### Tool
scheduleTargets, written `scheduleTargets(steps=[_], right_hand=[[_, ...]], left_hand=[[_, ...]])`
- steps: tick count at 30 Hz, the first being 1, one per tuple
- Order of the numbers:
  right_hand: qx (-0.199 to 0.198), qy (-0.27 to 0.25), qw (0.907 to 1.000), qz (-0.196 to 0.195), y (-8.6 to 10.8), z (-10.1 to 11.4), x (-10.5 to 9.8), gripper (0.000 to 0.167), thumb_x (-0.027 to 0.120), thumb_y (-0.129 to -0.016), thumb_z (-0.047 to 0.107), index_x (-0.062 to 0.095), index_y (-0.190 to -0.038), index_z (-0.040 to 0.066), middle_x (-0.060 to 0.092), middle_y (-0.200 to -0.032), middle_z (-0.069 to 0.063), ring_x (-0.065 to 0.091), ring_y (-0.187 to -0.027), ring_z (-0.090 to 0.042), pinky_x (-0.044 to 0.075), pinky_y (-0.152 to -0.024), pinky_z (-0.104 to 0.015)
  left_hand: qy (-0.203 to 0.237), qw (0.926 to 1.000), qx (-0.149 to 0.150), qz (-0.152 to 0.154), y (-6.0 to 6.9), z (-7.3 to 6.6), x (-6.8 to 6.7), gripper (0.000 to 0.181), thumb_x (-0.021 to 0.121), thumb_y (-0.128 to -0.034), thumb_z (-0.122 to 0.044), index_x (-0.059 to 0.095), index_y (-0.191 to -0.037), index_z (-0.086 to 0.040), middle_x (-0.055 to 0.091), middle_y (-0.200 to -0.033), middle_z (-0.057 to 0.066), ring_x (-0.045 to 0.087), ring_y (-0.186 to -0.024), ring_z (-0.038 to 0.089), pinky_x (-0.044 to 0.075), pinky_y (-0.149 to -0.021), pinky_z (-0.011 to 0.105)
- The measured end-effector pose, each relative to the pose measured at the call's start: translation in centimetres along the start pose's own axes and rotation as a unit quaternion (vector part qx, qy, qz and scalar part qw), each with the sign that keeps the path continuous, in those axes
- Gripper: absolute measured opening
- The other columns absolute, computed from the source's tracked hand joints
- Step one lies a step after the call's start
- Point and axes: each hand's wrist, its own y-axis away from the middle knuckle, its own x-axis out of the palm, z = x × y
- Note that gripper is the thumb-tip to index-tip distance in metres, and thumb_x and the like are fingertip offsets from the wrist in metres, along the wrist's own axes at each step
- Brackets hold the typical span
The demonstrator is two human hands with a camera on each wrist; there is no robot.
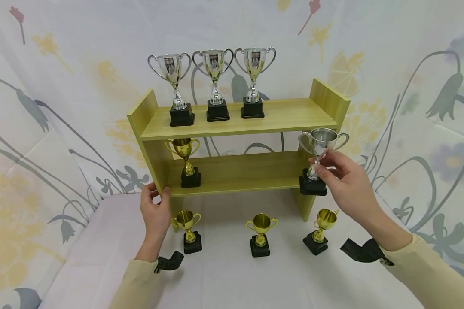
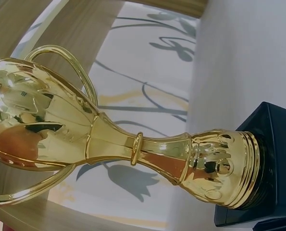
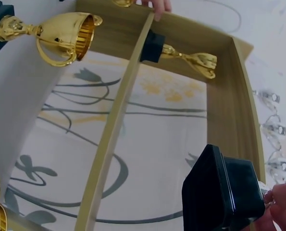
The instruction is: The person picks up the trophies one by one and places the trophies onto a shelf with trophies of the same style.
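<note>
My right hand (image 1: 348,184) pinches the stem of a silver trophy cup (image 1: 320,148), holding it upright in front of the shelf's right end. Its black base (image 3: 224,192) shows from below in the right wrist view. With thumb and fingers, my left hand (image 1: 156,212) grips the left side panel of the wooden shelf (image 1: 236,189). On the middle board at the left stands a gold trophy cup (image 1: 190,171). Along the top board stand three silver trophy cups: left (image 1: 181,113), middle (image 1: 218,109) and right (image 1: 252,107).
Three gold trophy cups stand on the pale tablecloth (image 1: 232,283): left (image 1: 192,240), middle (image 1: 260,244) and right (image 1: 317,240). The left one looms large in the left wrist view. A flower-patterned cloth (image 1: 62,128) hangs behind the shelf.
</note>
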Motion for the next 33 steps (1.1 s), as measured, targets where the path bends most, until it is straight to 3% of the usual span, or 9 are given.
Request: scheduleTargets(steps=[5,14,25,33], right_hand=[[-0.004,0.003,0.9999,-0.010,-0.4,0.0,-0.4,0.020,0.059,-0.099,0.008,0.064,-0.116,-0.002,0.063,-0.106,-0.008,0.058,-0.095,0.001,0.045,-0.077,-0.010],[-0.012,-0.005,0.9998,-0.015,-1.1,0.1,-0.9,0.018,0.061,-0.098,0.008,0.067,-0.113,0.000,0.065,-0.101,0.002,0.060,-0.092,-0.001,0.046,-0.073,-0.011],[-0.009,-0.036,0.9991,-0.018,-2.0,0.2,-1.4,0.018,0.064,-0.095,0.005,0.068,-0.111,-0.002,0.065,-0.101,0.004,0.059,-0.104,-0.003,0.046,-0.086,-0.011],[-0.006,-0.028,0.9995,-0.011,-2.7,0.2,-2.0,0.020,0.063,-0.097,0.008,0.067,-0.114,-0.001,0.065,-0.100,0.005,0.059,-0.102,-0.003,0.046,-0.087,-0.013]], left_hand=[[0.011,0.9999,-0.003,0.000,0.1,-0.1,0.1,0.028,0.056,-0.1003,-0.015,0.054,-0.123,0.002,0.053,-0.112,0.015,0.050,-0.101,0.012,0.046,-0.078,0.023],[0.014,0.9999,-0.007,-0.006,0.1,-0.2,0.4,0.027,0.059,-0.0995,-0.014,0.056,-0.123,-0.002,0.054,-0.114,0.013,0.049,-0.102,0.012,0.045,-0.077,0.023],[0.013,0.9999,-0.002,-0.007,0.1,-0.1,0.1,0.028,0.058,-0.0999,-0.016,0.055,-0.123,0.000,0.054,-0.111,0.013,0.049,-0.100,0.010,0.047,-0.077,0.020],[0.007,0.9999,-0.015,0.000,0.0,-0.4,-0.1,0.026,0.058,-0.0994,-0.011,0.056,-0.122,0.001,0.054,-0.109,0.013,0.052,-0.103,0.019,0.046,-0.073,0.015]])
